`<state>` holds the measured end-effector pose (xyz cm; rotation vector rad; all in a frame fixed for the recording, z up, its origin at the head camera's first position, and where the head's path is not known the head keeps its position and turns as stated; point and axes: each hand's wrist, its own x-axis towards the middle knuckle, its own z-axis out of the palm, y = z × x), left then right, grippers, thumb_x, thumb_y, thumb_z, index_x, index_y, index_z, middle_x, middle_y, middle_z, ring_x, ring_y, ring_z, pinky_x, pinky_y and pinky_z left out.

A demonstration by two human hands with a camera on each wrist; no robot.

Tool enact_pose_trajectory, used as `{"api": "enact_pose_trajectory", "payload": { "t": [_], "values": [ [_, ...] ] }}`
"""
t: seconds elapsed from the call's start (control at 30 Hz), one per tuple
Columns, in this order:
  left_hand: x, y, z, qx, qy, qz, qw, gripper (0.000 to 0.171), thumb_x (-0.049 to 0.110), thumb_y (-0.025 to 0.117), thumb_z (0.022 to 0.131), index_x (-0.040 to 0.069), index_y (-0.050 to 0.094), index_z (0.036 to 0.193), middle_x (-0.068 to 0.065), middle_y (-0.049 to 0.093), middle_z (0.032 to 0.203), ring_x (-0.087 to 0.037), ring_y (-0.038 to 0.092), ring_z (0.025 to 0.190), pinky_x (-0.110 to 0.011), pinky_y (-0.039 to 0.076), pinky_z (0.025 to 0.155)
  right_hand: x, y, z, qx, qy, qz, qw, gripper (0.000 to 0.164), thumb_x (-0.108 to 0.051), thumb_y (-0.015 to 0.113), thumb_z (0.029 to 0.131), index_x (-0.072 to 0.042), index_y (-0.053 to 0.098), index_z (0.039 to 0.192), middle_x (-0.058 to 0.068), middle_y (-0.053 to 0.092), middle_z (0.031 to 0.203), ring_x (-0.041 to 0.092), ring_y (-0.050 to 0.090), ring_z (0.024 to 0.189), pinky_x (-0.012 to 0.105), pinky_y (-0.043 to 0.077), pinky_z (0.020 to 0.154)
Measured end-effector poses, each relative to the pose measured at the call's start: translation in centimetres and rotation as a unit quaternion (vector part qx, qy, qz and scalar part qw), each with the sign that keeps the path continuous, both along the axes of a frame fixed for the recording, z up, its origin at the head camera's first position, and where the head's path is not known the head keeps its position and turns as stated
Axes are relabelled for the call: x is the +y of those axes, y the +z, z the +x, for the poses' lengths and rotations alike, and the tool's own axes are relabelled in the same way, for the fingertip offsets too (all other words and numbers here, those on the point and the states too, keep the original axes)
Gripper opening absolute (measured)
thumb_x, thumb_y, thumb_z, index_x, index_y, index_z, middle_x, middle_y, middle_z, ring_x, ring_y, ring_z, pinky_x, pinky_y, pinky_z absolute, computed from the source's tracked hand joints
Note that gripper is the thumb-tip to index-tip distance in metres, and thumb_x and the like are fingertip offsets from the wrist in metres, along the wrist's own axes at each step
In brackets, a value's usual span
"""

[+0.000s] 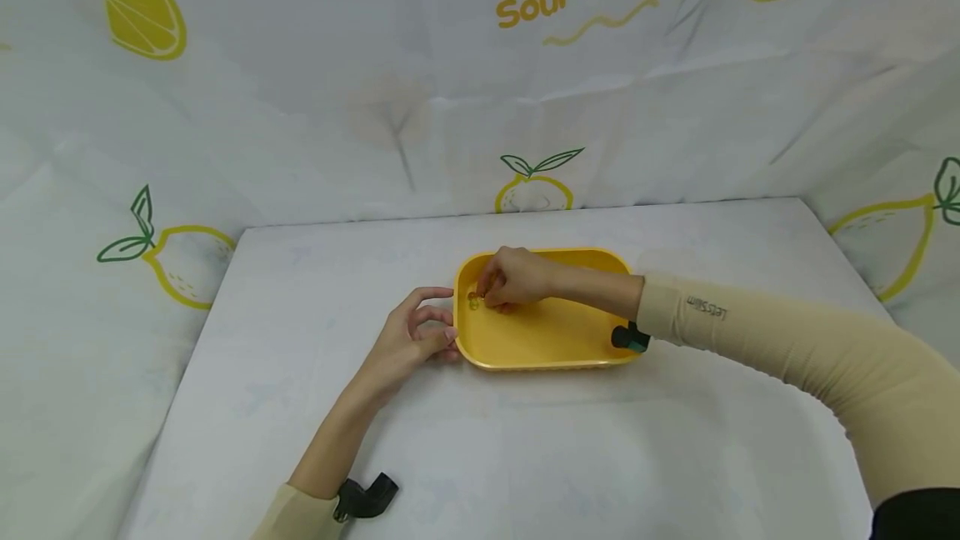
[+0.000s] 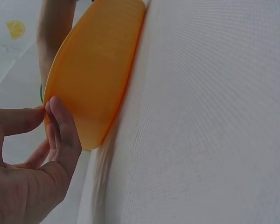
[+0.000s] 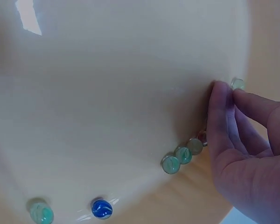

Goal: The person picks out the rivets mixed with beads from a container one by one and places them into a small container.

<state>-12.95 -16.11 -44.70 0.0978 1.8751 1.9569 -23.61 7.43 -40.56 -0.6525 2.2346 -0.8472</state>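
A yellow tray point(image 1: 555, 340) stands on the white table. Several glass marbles point(image 3: 171, 164) lie along its edge in the right wrist view, most with green swirls, and one is a blue marble point(image 3: 101, 208). My right hand point(image 1: 517, 277) reaches into the tray's left part. There its thumb and fingertips pinch at a clear marble point(image 3: 238, 84) close by the wall; the fingers partly hide the contact. At the tray's left end, my left hand point(image 1: 408, 336) touches the outside of the rim with index finger and thumb, the other fingers bent beneath.
The white table point(image 1: 300, 407) reaches well past the tray on both sides. Behind it hangs a white cloth point(image 1: 315, 107) with lemon prints. A black wrist camera point(image 1: 367, 497) sits on the left wrist, and another dark wrist camera point(image 1: 630, 337) overlaps the tray's right corner.
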Motion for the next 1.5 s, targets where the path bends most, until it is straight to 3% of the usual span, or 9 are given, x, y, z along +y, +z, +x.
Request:
{"api": "enact_pose_trajectory", "payload": {
  "t": [0.5,0.93,1.2,1.5],
  "values": [
    [0.0,0.1,-0.1,0.000,-0.002,-0.010,1.0000,0.062,-0.001,0.069,0.099,0.012,0.047,0.156,-0.010,0.062,0.116,-0.018,0.076,0.087,-0.035,0.071,0.086,0.0,0.3,0.1,0.009,0.021,0.025,0.999,0.008,-0.003,0.072,0.100,0.003,0.078,0.101,0.012,0.079,0.081,0.011,0.073,0.064,0.026,0.068,0.067],
    [0.1,0.2,-0.1,0.000,0.002,-0.013,0.9999,0.063,-0.002,0.069,0.099,0.011,0.047,0.156,-0.011,0.062,0.116,-0.017,0.075,0.084,-0.033,0.070,0.084,0.6,0.1,-0.1,0.002,0.024,0.008,1.000,0.009,-0.003,0.072,0.100,0.003,0.079,0.100,0.011,0.079,0.081,0.012,0.074,0.067,0.028,0.069,0.069],
    [0.1,0.2,0.0,0.000,0.003,-0.013,0.9999,0.062,-0.002,0.069,0.099,0.012,0.048,0.155,-0.011,0.062,0.116,-0.019,0.075,0.083,-0.034,0.071,0.085,1.1,1.0,-0.3,0.000,0.025,-0.006,1.000,0.011,-0.001,0.070,0.100,0.003,0.080,0.097,0.013,0.079,0.081,0.013,0.075,0.067,0.029,0.069,0.070],
    [0.1,0.2,0.0,-0.003,0.004,-0.012,0.9999,0.061,-0.002,0.069,0.099,0.012,0.048,0.154,-0.011,0.062,0.116,-0.018,0.075,0.083,-0.033,0.071,0.084,1.4,2.6,-0.1,-0.001,0.020,-0.023,1.000,0.012,-0.002,0.071,0.101,0.005,0.080,0.104,0.017,0.081,0.089,0.016,0.077,0.074,0.036,0.071,0.077]
  ]
}}
